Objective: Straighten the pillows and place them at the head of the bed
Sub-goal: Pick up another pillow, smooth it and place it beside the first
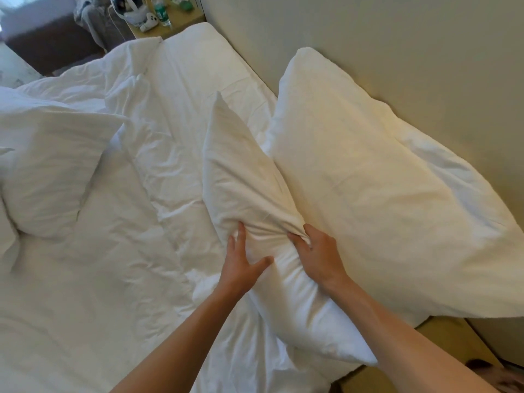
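From the head view, the right hand (319, 252) bunches a fold of the middle pillow (249, 177) in curled fingers, while the left hand (241, 258) presses spread fingers flat against its near side. A larger pillow (368, 180) leans on the headboard (397, 52) just beside it.

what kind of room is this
Most likely a bedroom, perhaps a hotel room: a bed with rumpled white sheets, white pillows against the headboard wall, and a bedside table holding bottles.
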`<state>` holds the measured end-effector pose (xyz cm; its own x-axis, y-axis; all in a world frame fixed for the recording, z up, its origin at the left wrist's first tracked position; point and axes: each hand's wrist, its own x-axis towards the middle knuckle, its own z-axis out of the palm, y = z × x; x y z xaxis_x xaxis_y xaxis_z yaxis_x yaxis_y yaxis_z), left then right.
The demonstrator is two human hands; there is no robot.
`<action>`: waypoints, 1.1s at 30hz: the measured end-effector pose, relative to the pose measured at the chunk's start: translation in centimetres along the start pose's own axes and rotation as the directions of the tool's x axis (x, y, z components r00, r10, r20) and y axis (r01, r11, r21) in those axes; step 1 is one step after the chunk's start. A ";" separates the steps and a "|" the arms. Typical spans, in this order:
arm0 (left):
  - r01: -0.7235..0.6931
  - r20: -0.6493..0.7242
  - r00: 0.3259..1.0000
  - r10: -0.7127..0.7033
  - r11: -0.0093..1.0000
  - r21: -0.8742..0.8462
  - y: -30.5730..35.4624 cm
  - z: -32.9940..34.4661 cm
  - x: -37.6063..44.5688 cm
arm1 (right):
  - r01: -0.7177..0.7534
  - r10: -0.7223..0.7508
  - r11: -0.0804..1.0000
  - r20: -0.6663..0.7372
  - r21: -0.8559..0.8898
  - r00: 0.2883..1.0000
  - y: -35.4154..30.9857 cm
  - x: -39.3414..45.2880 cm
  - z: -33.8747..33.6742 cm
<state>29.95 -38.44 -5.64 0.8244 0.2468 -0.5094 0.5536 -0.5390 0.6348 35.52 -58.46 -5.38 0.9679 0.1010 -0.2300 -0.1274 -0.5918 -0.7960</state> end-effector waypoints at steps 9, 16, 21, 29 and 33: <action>-0.012 -0.024 1.000 0.013 0.999 0.045 2.4 2.4 0.3 | 0.037 -0.103 0.903 -0.133 -0.429 0.986 2.7 -1.2 -1.9; -0.046 -0.024 0.998 0.052 0.973 0.226 3.6 4.4 2.6 | 0.040 -0.123 0.869 -0.137 -0.494 0.983 3.9 1.8 -3.0; -0.002 0.010 1.000 -0.001 0.947 0.320 4.5 5.3 4.4 | 0.032 -0.111 0.871 -0.132 -0.490 0.985 4.7 3.2 -3.6; 0.075 0.007 0.997 -0.079 0.964 0.256 5.0 4.8 2.7 | 0.032 -0.034 0.863 0.007 -0.505 0.999 4.4 2.4 -4.3; 0.091 0.026 0.995 -0.097 0.978 0.190 5.6 4.0 0.9 | -0.016 0.057 0.905 0.083 -0.425 0.995 3.8 1.6 -5.0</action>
<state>33.33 -44.49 -4.84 0.7632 0.2768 -0.5839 0.5935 -0.6577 0.4640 37.67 -64.51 -5.99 0.9379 0.1331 -0.3202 -0.0390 -0.8771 -0.4788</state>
